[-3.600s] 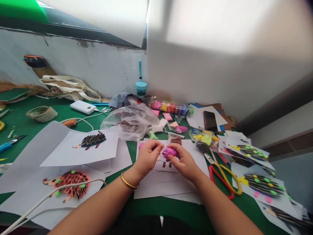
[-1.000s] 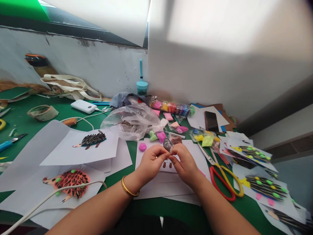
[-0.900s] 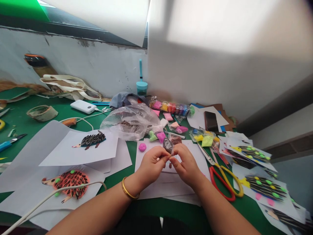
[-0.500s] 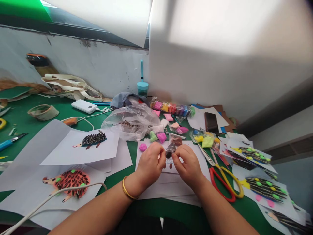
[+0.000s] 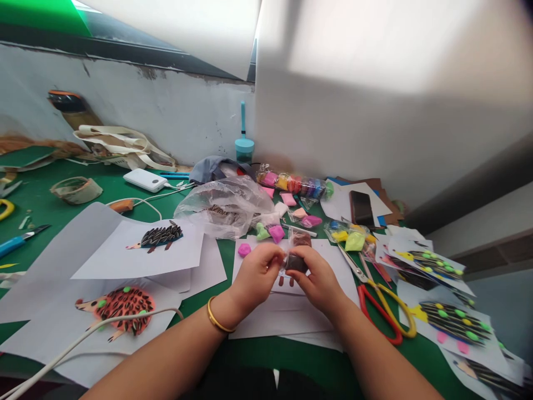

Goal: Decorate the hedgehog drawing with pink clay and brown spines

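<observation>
A small clear packet of dark modelling clay [image 5: 297,263] is between my two hands, just above a white sheet [image 5: 333,328]. My right hand [image 5: 318,280] is closed around the packet, thumb below and fingers above. The fingers of my left hand [image 5: 257,278] pinch its clear plastic edge. Two small brown clay legs [image 5: 286,281] show on the sheet below; the rest of that picture is hidden by my hands. A pink clay lump [image 5: 244,250] lies by my left hand, and a brown clay packet [image 5: 301,239] lies just beyond the dark one.
Scissors [image 5: 375,294] with red and yellow handles lie to the right, beside finished hedgehog pictures [image 5: 453,322]. Hedgehog sheets [image 5: 137,261] and a white cable [image 5: 125,320] lie left. Behind are a plastic bag [image 5: 225,205], clay packets [image 5: 276,233], a phone [image 5: 361,208] and a power bank [image 5: 145,180].
My right hand has shifted its hold and now wraps the dark clay packet, which has turned and moved slightly right. My left fingers still pinch its plastic edge.
</observation>
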Demonstrator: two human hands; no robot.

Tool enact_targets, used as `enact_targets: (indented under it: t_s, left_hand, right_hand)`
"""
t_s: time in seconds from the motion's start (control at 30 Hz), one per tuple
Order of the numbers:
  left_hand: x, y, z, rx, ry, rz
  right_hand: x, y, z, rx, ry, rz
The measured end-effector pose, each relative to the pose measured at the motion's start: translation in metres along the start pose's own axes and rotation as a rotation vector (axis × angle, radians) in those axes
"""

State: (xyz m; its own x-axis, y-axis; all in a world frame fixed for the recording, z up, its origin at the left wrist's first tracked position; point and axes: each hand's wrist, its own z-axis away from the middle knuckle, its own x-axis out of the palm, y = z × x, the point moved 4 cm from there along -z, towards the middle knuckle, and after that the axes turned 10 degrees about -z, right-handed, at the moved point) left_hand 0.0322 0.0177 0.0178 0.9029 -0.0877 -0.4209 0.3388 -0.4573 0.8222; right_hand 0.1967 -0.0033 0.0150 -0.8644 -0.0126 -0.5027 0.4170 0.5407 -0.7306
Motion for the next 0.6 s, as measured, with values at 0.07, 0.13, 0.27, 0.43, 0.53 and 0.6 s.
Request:
enact_targets:
  t_s: [0.07,0.13,0.27,0.43,0.53,0.6]
  left_hand:
    - [-0.004,0.004,-0.002,0.105,0.001,-0.111]
    - [-0.006,0.005,-0.003,0.135,-0.008,-0.132]
    - [-0.005,0.001,-0.005,0.057,-0.050,-0.066]
    - [0.001,-0.007,-0.007,-0.068,-0.074,0.177]
    - [0.000,-0.007,-0.008,-0.082,-0.066,0.196]
    - [-0.001,-0.005,-0.009,-0.062,-0.062,0.147]
  right_hand:
    - [0.000,0.000,0.000,0.013,0.003,-0.010]
    - [-0.001,0.000,0.000,0.021,0.002,-0.019]
    - [-0.001,-0.002,-0.001,0.029,-0.031,-0.010]
    - [0.000,-0.006,-0.002,0.056,-0.066,-0.056]
    - [0.001,-0.006,-0.002,0.064,-0.106,-0.079]
    - [0.002,-0.007,-0.002,0.080,-0.122,-0.091]
